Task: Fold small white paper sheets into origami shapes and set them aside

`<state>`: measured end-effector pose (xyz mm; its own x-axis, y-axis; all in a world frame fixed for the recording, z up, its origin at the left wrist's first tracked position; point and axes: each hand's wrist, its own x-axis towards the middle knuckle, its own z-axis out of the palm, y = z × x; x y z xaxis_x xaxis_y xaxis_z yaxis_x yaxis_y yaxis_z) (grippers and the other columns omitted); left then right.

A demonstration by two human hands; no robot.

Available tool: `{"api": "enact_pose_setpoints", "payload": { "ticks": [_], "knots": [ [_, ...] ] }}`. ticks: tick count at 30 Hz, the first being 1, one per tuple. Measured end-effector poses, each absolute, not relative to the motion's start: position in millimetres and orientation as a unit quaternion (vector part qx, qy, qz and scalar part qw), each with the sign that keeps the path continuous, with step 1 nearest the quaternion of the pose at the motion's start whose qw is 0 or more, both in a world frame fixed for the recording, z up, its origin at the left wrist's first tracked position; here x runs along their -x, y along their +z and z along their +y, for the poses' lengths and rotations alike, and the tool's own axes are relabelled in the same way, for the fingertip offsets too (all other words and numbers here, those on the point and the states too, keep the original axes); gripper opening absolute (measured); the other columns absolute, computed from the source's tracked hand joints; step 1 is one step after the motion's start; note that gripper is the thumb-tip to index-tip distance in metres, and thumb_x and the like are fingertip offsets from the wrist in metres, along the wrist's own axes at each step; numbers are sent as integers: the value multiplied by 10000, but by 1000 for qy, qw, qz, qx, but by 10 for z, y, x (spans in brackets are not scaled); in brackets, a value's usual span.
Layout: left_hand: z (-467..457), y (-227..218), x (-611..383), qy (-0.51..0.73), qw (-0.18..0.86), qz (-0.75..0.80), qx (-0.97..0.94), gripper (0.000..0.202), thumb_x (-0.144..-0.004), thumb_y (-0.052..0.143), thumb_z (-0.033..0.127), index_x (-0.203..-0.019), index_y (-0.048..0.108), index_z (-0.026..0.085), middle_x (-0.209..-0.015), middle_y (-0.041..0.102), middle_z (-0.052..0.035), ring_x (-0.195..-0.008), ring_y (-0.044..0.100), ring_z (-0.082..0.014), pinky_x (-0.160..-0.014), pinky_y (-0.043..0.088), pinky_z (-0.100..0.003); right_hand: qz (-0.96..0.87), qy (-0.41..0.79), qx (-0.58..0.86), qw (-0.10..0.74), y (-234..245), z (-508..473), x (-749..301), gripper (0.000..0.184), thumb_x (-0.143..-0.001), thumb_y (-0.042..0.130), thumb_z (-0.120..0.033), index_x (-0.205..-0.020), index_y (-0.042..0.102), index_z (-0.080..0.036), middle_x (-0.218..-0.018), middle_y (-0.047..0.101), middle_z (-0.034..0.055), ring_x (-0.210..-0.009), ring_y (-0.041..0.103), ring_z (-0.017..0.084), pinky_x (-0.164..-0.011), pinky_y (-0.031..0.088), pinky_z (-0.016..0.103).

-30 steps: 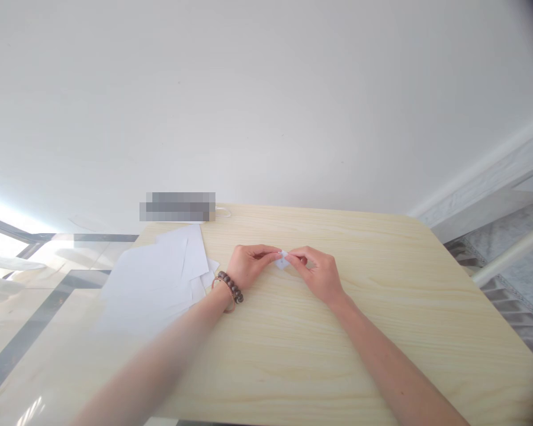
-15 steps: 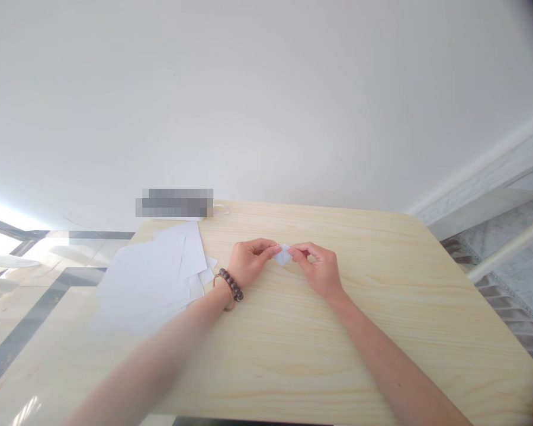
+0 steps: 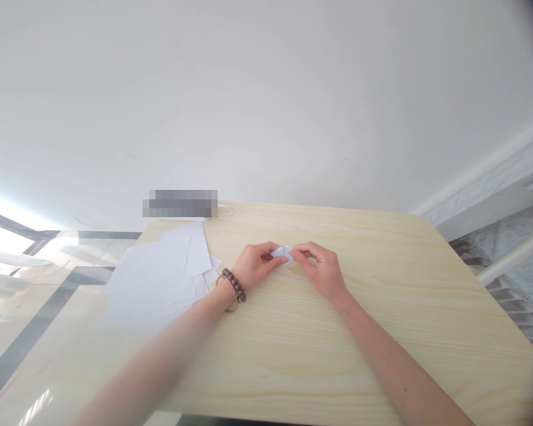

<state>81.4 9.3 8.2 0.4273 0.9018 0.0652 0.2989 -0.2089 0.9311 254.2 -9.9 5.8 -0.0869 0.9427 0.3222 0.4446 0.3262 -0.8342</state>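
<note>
A small folded piece of white paper point(image 3: 282, 252) is pinched between my two hands, above the middle of the wooden table point(image 3: 293, 355). My left hand point(image 3: 256, 264), with a beaded bracelet point(image 3: 234, 285) at the wrist, grips its left side, the thumb lying across its lower edge. My right hand point(image 3: 322, 266) holds the right corner between thumb and fingertips. The fingers partly cover the paper, so its full shape is hidden.
Loose white paper sheets point(image 3: 151, 278) overlap on the table's left side. Behind them, near the wall point(image 3: 293, 106), is a blurred-out dark object point(image 3: 182, 204) with a white cord point(image 3: 225, 209). A pale rail point(image 3: 515, 254) runs past the table's right edge.
My left thumb has shifted right across the paper's lower edge. The paper now looks wider and flatter, no longer a downward-pointing diamond. The whole view has shifted slightly.
</note>
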Motion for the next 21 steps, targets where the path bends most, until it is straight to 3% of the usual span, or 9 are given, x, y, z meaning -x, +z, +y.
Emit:
{"api": "enact_pose_setpoints", "payload": {
  "ticks": [11,21],
  "knots": [
    [81,84,-844,363,516,408,-660,299,-781,510,402,-925,580,150,-828,665,-53,-770,620,-161,-706,486,-276,-701,261,494,443,47,-89,-2548,182,-791,513,-337,-751,605,-186,-693,637,19,-638,591,131,-579,461,230],
    [77,116,-823,367,452,429,-691,262,-784,514,373,-887,644,169,-896,666,-47,-825,607,-166,-730,482,-260,-727,257,464,436,42,-109,-2530,155,-790,504,-304,-842,598,-192,-750,629,18,-639,574,114,-621,468,235]
  ]
}}
